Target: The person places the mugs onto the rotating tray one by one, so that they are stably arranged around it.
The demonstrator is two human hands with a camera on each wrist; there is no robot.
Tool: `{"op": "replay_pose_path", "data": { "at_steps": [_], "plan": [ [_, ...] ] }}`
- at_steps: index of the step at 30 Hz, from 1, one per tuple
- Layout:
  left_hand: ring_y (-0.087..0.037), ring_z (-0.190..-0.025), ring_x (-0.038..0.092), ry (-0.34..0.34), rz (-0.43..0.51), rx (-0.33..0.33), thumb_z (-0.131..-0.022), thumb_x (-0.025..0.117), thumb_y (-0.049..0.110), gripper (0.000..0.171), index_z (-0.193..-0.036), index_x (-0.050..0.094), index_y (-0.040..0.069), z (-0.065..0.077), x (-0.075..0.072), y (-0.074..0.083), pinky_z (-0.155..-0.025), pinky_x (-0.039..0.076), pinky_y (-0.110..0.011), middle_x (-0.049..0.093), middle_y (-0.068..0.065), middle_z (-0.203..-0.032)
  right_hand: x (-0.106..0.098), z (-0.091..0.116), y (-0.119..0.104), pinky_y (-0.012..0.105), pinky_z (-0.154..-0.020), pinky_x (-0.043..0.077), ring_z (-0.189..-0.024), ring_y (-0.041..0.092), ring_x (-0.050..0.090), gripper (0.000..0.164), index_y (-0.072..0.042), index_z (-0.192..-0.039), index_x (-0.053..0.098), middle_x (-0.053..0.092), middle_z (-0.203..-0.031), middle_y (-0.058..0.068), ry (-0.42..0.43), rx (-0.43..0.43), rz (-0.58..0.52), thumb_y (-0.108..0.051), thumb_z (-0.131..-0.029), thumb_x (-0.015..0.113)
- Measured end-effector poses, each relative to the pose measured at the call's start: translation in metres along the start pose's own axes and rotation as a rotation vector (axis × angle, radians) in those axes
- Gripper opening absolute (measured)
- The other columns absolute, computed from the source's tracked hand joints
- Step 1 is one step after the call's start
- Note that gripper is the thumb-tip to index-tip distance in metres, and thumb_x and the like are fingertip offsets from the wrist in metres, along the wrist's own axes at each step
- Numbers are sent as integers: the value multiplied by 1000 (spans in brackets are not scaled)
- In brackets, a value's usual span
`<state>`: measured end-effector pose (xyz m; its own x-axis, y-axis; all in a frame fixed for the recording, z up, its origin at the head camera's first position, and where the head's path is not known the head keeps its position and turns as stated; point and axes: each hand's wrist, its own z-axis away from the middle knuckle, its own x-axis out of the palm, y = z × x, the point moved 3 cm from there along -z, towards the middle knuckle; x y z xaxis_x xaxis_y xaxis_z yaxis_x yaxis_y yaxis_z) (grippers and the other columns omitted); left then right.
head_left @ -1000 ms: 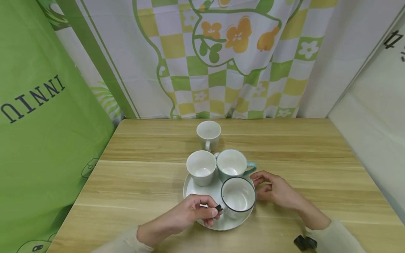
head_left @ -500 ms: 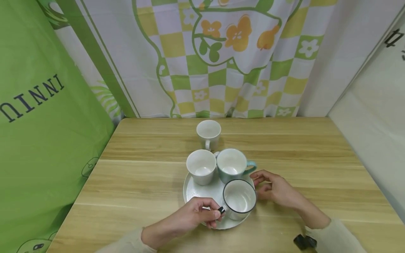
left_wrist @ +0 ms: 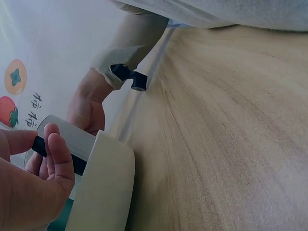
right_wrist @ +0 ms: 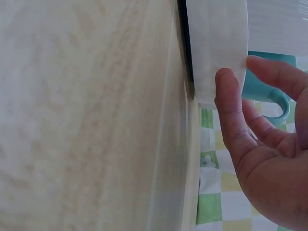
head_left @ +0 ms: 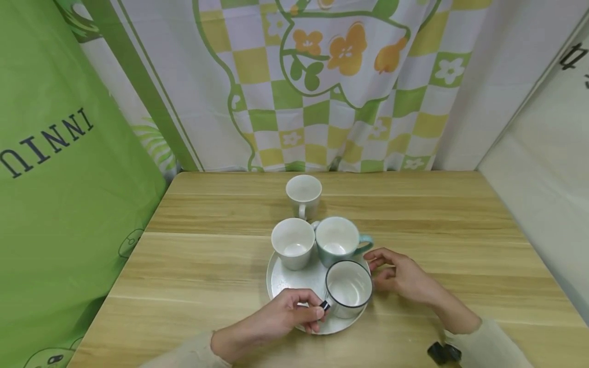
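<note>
My left hand (head_left: 296,309) pinches the black-edged handle of a white mug with a dark rim (head_left: 348,289), between thumb and fingers. That mug stands at the near right of a round white plate (head_left: 281,284), overlapping its edge in the head view. On the same plate are a plain white mug (head_left: 293,248) at the left and a pale teal mug (head_left: 338,237) behind. My right hand (head_left: 407,280) rests at the plate's right side; in the right wrist view its relaxed fingertips (right_wrist: 227,79) lie against the plate's outer wall (right_wrist: 216,38), below the teal mug.
Another white mug (head_left: 303,191) stands behind the plate, its handle facing me. The wooden table (head_left: 198,266) ends at a checked curtain (head_left: 317,122). A green cloth (head_left: 55,204) hangs at the left, a white one (head_left: 552,168) at the right.
My left hand has shifted the dark-rimmed mug slightly to the right and toward me, opening a small gap from the teal mug. The right hand has stayed in place.
</note>
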<state>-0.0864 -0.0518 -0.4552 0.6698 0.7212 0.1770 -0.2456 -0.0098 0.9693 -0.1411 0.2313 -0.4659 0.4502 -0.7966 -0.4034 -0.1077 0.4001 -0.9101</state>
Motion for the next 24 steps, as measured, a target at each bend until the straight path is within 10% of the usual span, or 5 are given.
{"op": "replay_pose_path", "data": {
  "at_steps": [9,24],
  "plan": [
    [0,-75,65,10,12,-12,-98,61,10,36,-106,52,-24,-2,3,-1,-69,55,-16,59,-44,-107,-1,0,-1,25,-71,58,-81,11,68,54,2,-131,52,62,-117,23,-11,10,4,-9,-85,78],
    [-4,-77,69,51,42,-71,-96,66,14,38,-107,55,-21,-2,10,-4,-72,58,-19,69,-30,-106,-1,0,-3,24,-70,57,-80,11,69,54,1,-132,52,62,-118,23,-8,28,-8,-9,-86,77]
  ]
}}
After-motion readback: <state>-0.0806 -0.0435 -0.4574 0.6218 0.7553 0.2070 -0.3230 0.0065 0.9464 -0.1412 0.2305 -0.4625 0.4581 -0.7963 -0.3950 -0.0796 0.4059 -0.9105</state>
